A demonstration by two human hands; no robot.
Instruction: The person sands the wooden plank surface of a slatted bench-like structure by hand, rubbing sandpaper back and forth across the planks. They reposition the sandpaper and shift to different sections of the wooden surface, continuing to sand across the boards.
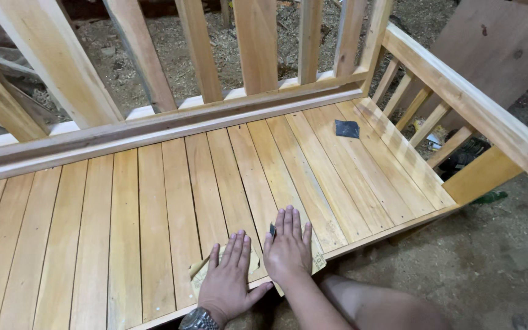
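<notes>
Both hands lie flat, palms down, fingers extended and together; neither hand is closed around anything. The left hand (230, 275) and the right hand (288, 247) sit side by side, thumbs nearly meeting, and press a sheet of sandpaper (206, 272) against the slatted seat (123, 232) of a wooden bench. The sheet is pinned beneath the palms rather than gripped. Its tan backing shows at the outer edge of the left hand and past the outer edge of the right hand, and a small dark corner shows between the right index finger and the left hand (the abrasive face, as far as can be told).

A metal wristwatch (198, 319) sits on the left wrist, directly behind the contact area. Ahead of the fingertips the slats run to the backrest rail (172, 125). A second dark sandpaper piece (347, 128) lies well apart, ahead and to the right of the right hand, near the armrest (465, 98). A bare knee (374, 308) sits just behind the right forearm.
</notes>
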